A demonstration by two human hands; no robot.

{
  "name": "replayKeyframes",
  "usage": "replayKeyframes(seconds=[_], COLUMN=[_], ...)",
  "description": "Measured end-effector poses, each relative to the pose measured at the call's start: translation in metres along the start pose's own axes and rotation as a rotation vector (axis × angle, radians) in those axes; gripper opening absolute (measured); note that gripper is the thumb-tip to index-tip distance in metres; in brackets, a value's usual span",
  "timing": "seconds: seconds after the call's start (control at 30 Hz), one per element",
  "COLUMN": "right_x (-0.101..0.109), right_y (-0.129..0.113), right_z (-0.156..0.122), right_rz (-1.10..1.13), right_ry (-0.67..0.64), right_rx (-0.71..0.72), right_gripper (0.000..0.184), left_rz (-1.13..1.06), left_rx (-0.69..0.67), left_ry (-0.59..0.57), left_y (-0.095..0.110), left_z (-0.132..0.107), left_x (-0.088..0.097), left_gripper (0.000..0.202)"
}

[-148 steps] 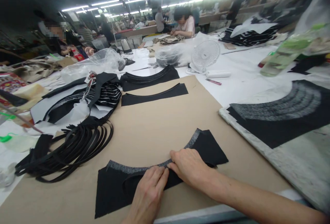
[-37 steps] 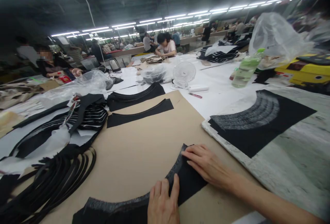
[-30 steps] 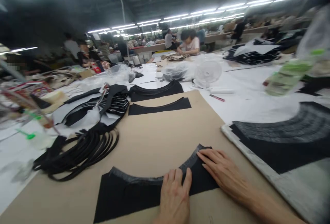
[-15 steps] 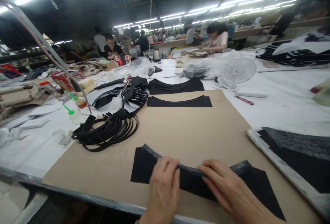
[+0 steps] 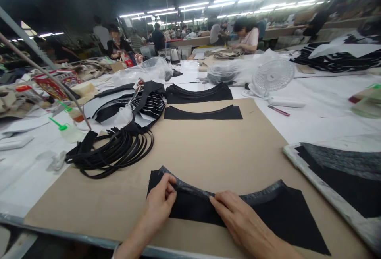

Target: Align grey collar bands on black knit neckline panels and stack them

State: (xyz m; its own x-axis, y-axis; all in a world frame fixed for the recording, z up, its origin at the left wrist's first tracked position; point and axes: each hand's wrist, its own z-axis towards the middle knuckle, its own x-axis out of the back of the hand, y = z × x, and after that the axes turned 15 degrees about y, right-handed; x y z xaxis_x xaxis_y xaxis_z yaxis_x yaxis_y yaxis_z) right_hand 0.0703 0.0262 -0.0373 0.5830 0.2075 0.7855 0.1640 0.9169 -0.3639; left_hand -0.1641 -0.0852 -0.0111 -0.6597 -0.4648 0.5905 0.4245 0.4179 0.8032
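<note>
A curved black fabric piece with a grey strip along its inner edge lies on brown paper at the table's front. My left hand pinches the grey strip near the piece's left end, fingers closed on it. My right hand rests on the middle of the piece, fingertips pressing the strip's edge down.
A bundle of black curved strips lies to the left. Two more black pieces sit at the far end of the paper. A board with stacked black pieces is at right. A small white fan, a bottle and other workers are beyond.
The view has swung left and both hands have moved leftward along the strip. My left hand went from lying flat to pinching the left end of the strip.
</note>
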Motion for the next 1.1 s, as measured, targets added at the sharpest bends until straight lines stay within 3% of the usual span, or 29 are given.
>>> replayKeyframes(seconds=[0.07, 0.13, 0.27, 0.5, 1.1], right_x=[0.001, 0.002, 0.005, 0.007, 0.005], right_y=[0.001, 0.002, 0.003, 0.005, 0.007], right_z=[-0.003, -0.004, -0.004, -0.002, -0.006], right_rz=[-0.026, -0.030, -0.037, -0.038, -0.095], right_ry=[0.006, 0.011, 0.058, 0.006, 0.035], right_rx=[0.038, 0.053, 0.077, 0.124, 0.173], right_gripper=[0.044, 0.046, 0.046, 0.044, 0.049], left_rz=[-0.131, -0.206, -0.162, 0.026, 0.190], left_rx=[0.106, 0.193, 0.194, 0.088, 0.011], left_ry=[-0.160, -0.239, -0.200, -0.109, -0.098], left_y=[0.003, 0.008, 0.014, 0.001, 0.006], left_z=[0.008, 0.016, 0.026, 0.034, 0.040], left_x=[0.010, 0.017, 0.020, 0.008, 0.006], left_gripper=[0.028, 0.034, 0.028, 0.008, 0.007])
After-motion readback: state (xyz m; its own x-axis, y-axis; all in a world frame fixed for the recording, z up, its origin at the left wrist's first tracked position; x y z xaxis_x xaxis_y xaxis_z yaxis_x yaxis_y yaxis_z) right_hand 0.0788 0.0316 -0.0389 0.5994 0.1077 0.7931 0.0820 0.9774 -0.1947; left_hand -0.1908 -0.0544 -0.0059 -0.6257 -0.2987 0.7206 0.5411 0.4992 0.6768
